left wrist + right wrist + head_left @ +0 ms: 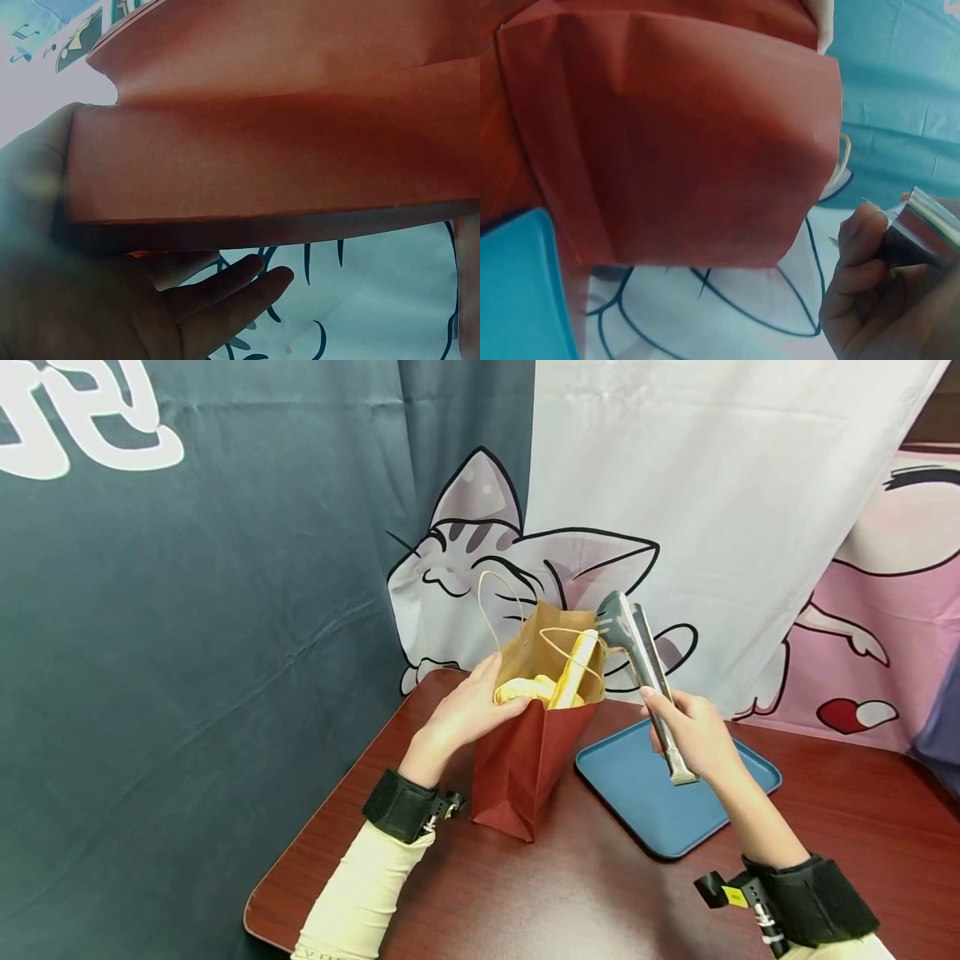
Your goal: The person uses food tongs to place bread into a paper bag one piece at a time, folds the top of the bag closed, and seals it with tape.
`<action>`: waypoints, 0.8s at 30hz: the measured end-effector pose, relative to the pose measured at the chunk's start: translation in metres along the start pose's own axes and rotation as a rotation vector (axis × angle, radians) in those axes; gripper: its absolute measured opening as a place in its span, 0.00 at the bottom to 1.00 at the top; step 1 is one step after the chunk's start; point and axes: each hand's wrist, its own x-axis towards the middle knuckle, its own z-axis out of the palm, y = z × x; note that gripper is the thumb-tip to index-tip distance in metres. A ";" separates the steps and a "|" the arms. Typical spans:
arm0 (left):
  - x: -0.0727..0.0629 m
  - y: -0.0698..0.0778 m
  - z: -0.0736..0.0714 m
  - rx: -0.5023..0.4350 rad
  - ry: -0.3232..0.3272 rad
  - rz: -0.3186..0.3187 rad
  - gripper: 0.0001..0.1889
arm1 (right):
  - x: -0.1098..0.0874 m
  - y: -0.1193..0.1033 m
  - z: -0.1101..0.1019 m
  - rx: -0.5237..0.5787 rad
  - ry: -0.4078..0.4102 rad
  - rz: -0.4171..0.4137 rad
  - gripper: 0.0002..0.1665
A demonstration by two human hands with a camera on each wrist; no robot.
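A red paper bag (517,768) with a brown inside and cord handles stands on the table. My left hand (468,706) holds the bag's rim at its left side, thumb over the edge; in the left wrist view several fingers (240,300) stretch out beside the bag. Inside the bag a long yellow bread-like stick (573,672) leans upright beside a rounded yellow piece (525,687). My right hand (690,731) grips metal tongs (648,664), whose head is raised at the bag's right rim with no food visible in it. The right wrist view shows only the tongs' handle end (930,225).
A blue tray (652,793) lies right of the bag, under my right hand. The reddish-brown table (585,902) ends at a rounded left edge. Printed cloth (712,460) hangs close behind the table, and a dark teal curtain (225,610) is on the left.
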 end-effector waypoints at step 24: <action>0.001 0.001 -0.001 0.002 -0.008 -0.022 0.47 | -0.030 0.101 -0.017 -0.169 -0.015 0.234 0.41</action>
